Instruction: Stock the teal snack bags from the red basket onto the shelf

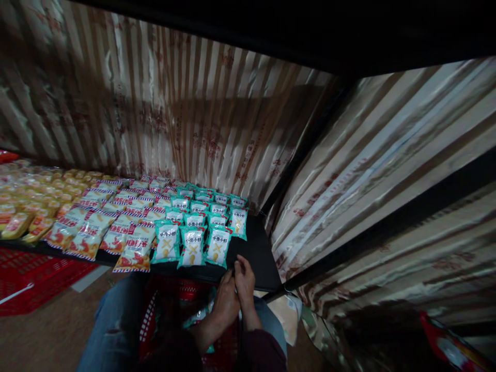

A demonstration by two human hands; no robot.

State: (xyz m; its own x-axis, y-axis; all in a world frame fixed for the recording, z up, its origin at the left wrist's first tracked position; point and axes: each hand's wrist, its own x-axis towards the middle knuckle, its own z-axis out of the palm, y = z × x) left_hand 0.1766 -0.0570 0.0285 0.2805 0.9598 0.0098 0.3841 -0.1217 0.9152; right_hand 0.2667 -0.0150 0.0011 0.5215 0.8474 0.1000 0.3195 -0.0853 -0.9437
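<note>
My left hand [225,299] and my right hand [245,281] are together at the front edge of the black shelf [258,250], above a red basket. Their fingers are bent and close together; whether anything is between them is too dark to tell. Just left of them, teal snack packets [192,247] stand in several rows. Further left are orange and white snack packets [134,248]. Below my hands, the red basket [149,315] sits between my knees with some teal packets [199,316] inside, partly hidden by my left forearm.
Yellow packets [17,225] cover the far left of the shelf. Another red basket [46,281] is under that side. Striped wrapped sheeting [217,119] rises behind, and a dark metal bar [349,248] slants along the right. A red package [449,343] shows at lower right.
</note>
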